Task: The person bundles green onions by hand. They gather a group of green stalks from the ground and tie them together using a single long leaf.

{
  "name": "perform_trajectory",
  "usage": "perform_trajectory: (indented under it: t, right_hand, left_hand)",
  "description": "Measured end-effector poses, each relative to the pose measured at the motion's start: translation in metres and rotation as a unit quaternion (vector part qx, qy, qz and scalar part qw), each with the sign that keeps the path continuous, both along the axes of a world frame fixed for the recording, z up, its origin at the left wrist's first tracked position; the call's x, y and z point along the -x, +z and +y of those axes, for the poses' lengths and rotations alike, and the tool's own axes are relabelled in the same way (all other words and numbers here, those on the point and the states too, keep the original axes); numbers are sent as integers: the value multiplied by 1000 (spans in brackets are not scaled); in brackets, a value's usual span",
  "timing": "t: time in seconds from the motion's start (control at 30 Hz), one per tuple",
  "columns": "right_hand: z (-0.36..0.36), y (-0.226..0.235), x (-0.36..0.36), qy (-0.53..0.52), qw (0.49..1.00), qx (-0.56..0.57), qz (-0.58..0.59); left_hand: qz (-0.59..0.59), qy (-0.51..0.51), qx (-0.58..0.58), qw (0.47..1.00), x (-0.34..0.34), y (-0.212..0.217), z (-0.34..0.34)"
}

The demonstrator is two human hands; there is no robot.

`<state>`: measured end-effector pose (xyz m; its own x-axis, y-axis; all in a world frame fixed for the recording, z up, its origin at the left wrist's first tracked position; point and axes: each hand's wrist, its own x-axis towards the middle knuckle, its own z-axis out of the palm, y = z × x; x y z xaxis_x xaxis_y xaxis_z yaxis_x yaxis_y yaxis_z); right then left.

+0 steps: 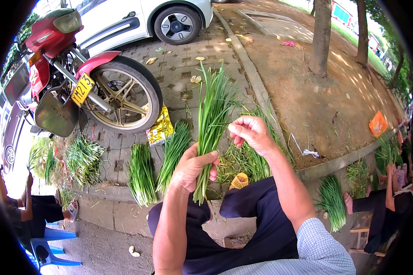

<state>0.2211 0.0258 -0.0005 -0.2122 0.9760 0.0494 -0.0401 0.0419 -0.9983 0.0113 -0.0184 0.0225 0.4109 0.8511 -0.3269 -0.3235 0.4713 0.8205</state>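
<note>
Here's the green bunch (211, 114), dead centre, tips at twelve, stems at six — left hand (189, 170) wrapped round its lower half; snug without crushing looks best. Right hand (253, 134) at three, fingertips pinched together — whether on a blade, can't tell. Gold packet (161, 128) edges nine o'clock, yellow slipper (239, 180) five; working room opens toward one.

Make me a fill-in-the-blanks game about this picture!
1. The person's ____ hand grips the raised bunch of green leaves.
2. The front mudguard of the motorbike is ____.
3. The car at the top is ____.

Missing words: left; red; white.
</note>
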Motion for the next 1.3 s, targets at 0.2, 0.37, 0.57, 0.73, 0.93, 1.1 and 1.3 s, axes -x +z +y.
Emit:
perform_trajectory:
  t: [0.2, 0.37, 0.57, 0.73, 0.93, 1.1, 1.3]
  right_hand:
    - [7, -2, -12, -53, 998, 5, 22]
    - [19, 2, -37, -206, 975, -35, 72]
    - [22, -3, -54, -257, 961, -28, 95]
    - [21, -6, -49, -210, 977, -9, 34]
    - [18, -7, -36, -145, 988, 7, -53]
    - [6, -3, -13, 4, 998, 61, -33]
    - [-25, 5, 37, 301, 938, 87, -146]
  left_hand:
    - [-23, -4, 1, 1000, 3, -4, 2]
    - [-29, 24, -22, 999, 6, -6, 4]
    - [-13, 67, -40, 997, 6, -8, 5]
    - [-33, 94, -39, 994, 7, -8, 6]
    - [-29, 102, -11, 994, 13, -6, 6]
    - [-80, 113, 2, 990, 10, -2, 6]
    - [-109, 113, -54, 986, 13, -7, 10]
